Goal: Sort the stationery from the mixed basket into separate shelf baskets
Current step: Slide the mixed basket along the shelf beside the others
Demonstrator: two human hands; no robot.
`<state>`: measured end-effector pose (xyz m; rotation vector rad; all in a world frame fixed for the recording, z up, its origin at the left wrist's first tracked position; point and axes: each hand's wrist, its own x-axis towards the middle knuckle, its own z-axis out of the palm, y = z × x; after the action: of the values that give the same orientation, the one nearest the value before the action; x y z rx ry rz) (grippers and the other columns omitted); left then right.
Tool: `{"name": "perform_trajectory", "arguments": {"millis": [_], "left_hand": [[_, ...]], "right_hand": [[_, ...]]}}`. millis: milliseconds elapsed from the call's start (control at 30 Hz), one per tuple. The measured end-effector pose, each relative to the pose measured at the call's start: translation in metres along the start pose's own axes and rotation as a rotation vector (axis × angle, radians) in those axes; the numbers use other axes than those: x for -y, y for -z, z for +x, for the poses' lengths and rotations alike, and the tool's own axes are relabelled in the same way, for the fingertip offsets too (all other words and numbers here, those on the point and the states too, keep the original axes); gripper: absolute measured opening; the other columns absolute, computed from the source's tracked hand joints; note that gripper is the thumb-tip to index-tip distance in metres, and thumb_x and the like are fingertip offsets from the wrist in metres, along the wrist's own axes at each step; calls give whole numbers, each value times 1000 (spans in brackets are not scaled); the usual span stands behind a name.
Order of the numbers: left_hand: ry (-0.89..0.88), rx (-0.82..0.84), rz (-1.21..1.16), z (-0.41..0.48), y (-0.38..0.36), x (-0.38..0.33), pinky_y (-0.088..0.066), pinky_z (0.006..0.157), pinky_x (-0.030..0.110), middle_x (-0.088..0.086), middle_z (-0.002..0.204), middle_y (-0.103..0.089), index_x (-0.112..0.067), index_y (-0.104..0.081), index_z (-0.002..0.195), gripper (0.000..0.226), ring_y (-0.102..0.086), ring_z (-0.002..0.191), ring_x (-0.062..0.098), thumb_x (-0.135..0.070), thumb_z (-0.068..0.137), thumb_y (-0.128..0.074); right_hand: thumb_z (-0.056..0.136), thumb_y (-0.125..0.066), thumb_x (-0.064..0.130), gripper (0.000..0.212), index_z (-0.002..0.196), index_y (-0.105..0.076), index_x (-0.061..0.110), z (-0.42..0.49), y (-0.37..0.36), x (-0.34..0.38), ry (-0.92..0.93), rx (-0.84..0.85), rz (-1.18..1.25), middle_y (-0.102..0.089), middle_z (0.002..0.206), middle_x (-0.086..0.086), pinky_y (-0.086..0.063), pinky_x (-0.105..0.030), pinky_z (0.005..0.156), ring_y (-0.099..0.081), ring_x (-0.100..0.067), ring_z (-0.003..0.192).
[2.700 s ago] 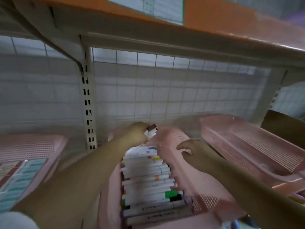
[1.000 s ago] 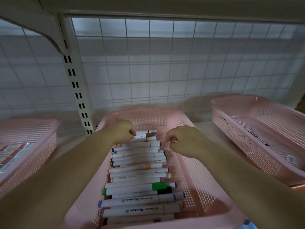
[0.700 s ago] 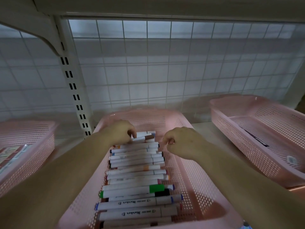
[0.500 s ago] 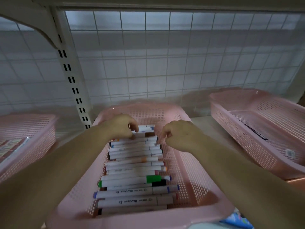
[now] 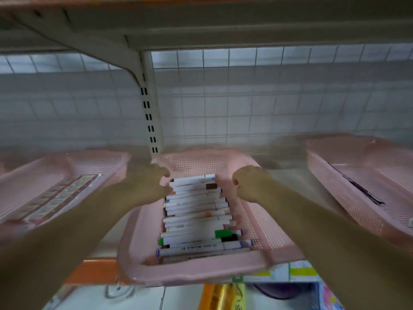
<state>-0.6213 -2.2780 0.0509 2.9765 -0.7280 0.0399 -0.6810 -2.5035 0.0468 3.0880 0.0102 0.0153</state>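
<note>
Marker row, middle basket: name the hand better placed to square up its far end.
Left, probably: the left hand has fingertips at the far markers' ends; the right hand is apart, near the basket's right wall.

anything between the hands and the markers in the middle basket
Nothing visible. The left hand and right hand are at the far end of the markers inside the middle basket, one on each side of the row. Blur hides whether either touches a marker.
</note>
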Motion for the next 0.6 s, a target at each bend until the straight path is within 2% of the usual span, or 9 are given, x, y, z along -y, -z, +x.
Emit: {"name": "perform_trajectory", "arguments": {"millis": [100, 200, 333, 400, 500, 600], "left_hand": [[44, 25, -17, -12, -14, 3, -27, 109, 29, 3, 149, -30, -16, -35, 141, 47, -29, 136, 19, -26, 96, -44], [57, 21, -124, -4, -14, 11, -15, 111, 23, 1, 156, -15, -16, -22, 146, 53, -17, 142, 16, -11, 96, -40], [-4, 3, -214, 7, -10, 10, -9, 108, 18, 3, 156, -13, -13, -20, 147, 55, -13, 143, 14, -5, 96, -38], [-36, -33, -199, 10, -6, 7, -14, 108, 20, 4, 155, -18, -13, -20, 147, 53, -18, 142, 16, -9, 98, -37], [-74, -158, -92, 7, 4, 6, -32, 103, 29, 7, 148, -34, -15, -33, 143, 45, -36, 132, 22, -18, 98, -37], [-124, -257, 5, -5, 20, 20, -32, 101, 33, 7, 138, -42, -12, -42, 135, 40, -39, 126, 23, -22, 97, -37]], "right_hand": [[93, -43, 16, 33, 123, -55, 10, 6, -4, 0, -51, 5, -1, -55, 126, -6, -42, -29, 95, -50, -21, 115], [89, -47, 11, 35, 122, -56, 11, 9, -5, 1, -84, 26, -54, -55, 126, -7, -43, -29, 95, -51, -21, 115], [89, -48, 12, 34, 121, -57, 13, 12, -6, -1, -131, 51, -86, -56, 124, -6, -45, -29, 95, -52, -20, 112], [90, -45, 12, 35, 123, -55, 15, 10, -4, 1, -141, 55, -97, -54, 125, -4, -42, -28, 96, -50, -19, 114], [91, -41, 13, 37, 126, -54, 16, 8, 8, 13, -159, 24, -74, -51, 129, -4, -38, -28, 96, -46, -21, 118], [89, -44, 13, 39, 127, -52, 19, 13, 34, 45, -153, -95, -1, -50, 132, -6, -42, -33, 97, -48, -24, 118]]}}
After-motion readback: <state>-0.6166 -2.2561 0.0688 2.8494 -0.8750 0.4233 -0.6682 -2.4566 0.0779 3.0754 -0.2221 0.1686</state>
